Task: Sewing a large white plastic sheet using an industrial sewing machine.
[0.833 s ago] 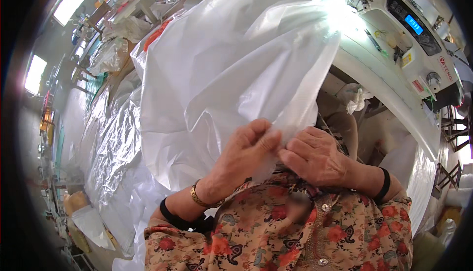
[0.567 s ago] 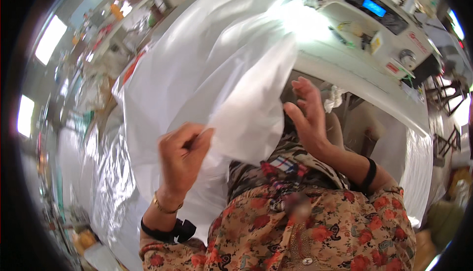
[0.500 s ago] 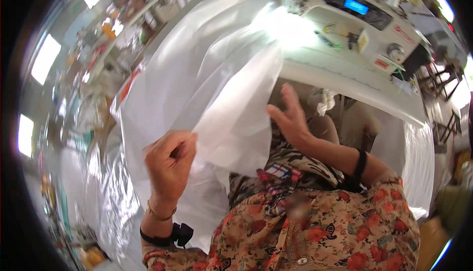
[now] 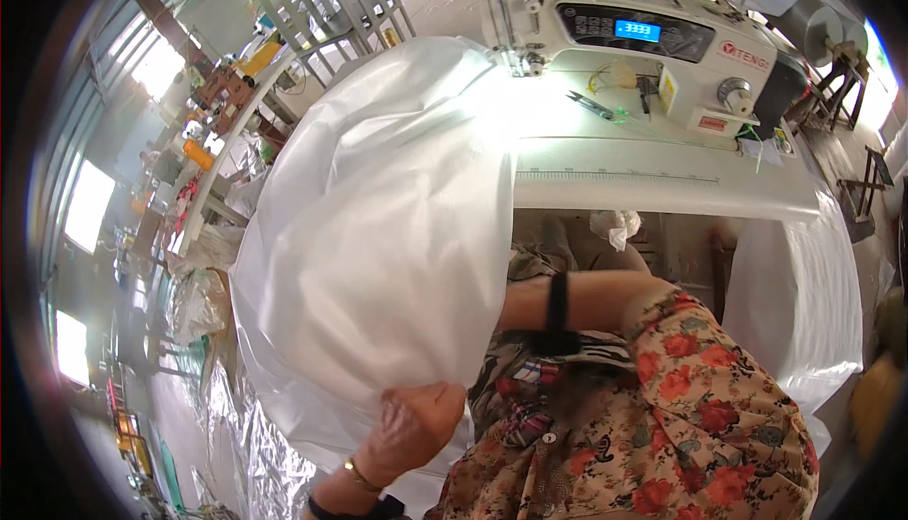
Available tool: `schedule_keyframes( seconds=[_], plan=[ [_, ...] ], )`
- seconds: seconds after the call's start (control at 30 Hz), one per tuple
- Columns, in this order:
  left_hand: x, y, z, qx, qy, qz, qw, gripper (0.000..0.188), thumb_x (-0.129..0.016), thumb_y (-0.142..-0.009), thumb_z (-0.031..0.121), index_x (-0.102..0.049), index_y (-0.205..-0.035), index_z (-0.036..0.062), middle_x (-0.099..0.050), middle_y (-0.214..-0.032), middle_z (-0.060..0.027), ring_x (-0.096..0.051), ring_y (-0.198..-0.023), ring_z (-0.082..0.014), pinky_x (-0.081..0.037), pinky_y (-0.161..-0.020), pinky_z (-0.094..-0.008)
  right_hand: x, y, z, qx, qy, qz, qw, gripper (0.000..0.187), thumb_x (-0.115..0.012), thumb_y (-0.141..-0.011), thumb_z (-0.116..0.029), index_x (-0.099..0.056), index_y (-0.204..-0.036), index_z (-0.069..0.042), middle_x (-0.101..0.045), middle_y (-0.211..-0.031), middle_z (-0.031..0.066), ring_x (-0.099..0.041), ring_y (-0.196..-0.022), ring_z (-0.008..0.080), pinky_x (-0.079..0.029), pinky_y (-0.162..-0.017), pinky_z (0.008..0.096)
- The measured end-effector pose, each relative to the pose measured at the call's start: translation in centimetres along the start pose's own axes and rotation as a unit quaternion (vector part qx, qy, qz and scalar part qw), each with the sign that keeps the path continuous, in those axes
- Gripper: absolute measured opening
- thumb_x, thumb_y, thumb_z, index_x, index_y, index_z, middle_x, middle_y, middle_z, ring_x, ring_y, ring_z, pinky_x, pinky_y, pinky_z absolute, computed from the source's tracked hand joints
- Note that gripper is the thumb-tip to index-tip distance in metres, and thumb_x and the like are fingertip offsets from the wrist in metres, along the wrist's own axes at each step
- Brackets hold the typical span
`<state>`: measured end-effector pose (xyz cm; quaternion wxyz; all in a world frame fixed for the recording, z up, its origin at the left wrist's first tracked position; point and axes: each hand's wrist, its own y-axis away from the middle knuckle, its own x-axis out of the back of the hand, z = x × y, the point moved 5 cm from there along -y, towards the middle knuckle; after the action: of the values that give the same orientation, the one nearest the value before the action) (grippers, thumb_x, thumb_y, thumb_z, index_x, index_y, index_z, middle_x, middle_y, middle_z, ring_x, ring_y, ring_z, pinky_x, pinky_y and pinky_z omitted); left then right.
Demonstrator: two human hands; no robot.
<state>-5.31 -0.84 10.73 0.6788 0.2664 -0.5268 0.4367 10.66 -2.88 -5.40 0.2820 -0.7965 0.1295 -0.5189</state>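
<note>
A large glossy white sheet (image 4: 378,246), thin and rumpled, spreads from the sewing machine's needle area down to my lap. My left hand (image 4: 414,433) is closed on its near edge, the fingers pinched together. My right forearm (image 4: 567,304), with a black band on it, reaches left and passes under the sheet. The right hand itself is hidden by the sheet, so its fingers cannot be seen. The sewing machine (image 4: 629,33) stands at the far side with its display lit, and a bright lamp glares where the sheet meets the needle area.
Thread snips (image 4: 591,104) lie on the machine bed, above a printed ruler strip (image 4: 624,176). More white sheeting (image 4: 804,293) hangs over the table's right side. A crumpled white scrap (image 4: 617,227) hangs below the front edge. Silvery sheeting (image 4: 274,468) lies at the lower left.
My left hand has moved down and to the right, still gripping the sheet. My right hand, open and in sight before, has gone left beneath the sheet. The view has shifted too.
</note>
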Motion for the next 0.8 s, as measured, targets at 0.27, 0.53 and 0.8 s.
schedule_keyframes(
  seconds=[0.27,0.53,0.8],
  plan=[
    [-11.4,5.0,-3.4,0.232,0.109,0.254,0.933,0.005,-0.070,-0.082,0.009,-0.067,-0.080,0.0048,-0.059,-0.063,-0.0094,-0.058,-0.053,-0.0247,-0.043,-0.049,-0.0337,6.0,5.5,-4.2,-0.244,-0.059,-0.368,0.895,0.020,-0.059,-0.085,-0.019,-0.062,-0.095,-0.002,-0.064,-0.104,0.0153,-0.059,-0.102,0.0304,-0.047,-0.086,0.0449],
    [-12.4,4.9,-4.2,0.454,0.486,0.151,0.732,0.018,-0.072,-0.083,0.012,-0.066,-0.075,-0.0029,-0.058,-0.067,0.0039,-0.046,-0.064,-0.0032,-0.037,-0.057,-0.0228,10.5,2.4,-10.2,-0.005,0.077,-0.104,0.992,0.014,-0.062,-0.078,-0.017,-0.063,-0.091,-0.012,-0.058,-0.095,0.0030,-0.054,-0.101,0.0206,-0.041,-0.099,0.0414],
    [-12.7,4.9,-3.4,0.454,0.596,0.086,0.657,0.015,-0.072,-0.082,0.013,-0.067,-0.075,0.0016,-0.055,-0.066,0.0074,-0.045,-0.062,-0.0034,-0.036,-0.056,-0.0215,7.5,2.9,-11.4,0.053,0.042,-0.090,0.994,0.016,-0.061,-0.073,-0.017,-0.061,-0.088,-0.012,-0.055,-0.092,0.0006,-0.051,-0.102,0.0197,-0.040,-0.100,0.0401]
  ],
)
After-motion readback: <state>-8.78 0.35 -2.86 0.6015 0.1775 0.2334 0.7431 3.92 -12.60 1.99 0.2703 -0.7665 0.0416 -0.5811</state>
